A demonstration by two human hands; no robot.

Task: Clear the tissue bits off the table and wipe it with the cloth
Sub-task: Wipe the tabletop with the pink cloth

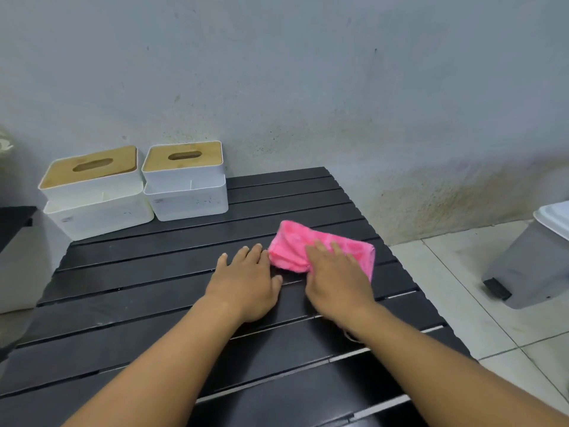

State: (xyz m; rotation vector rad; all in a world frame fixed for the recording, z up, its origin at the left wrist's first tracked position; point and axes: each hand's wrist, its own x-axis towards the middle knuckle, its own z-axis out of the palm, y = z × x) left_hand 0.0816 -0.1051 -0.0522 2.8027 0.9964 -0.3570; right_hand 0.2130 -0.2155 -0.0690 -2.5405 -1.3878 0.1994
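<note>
— What are the hands doing?
— Nearest me, the left hand (246, 286) is lying flat on the black slatted table (123, 291), fingers straight. Just beside it, the right hand (337, 280) is pressing straight fingers onto the pink cloth (291, 245).
— Further back?
— A white tissue box (95, 198) and a second tissue box (186, 188) are sitting side by side against the wall.

left grip (246, 283) flat, right grip (337, 280) flat
</note>
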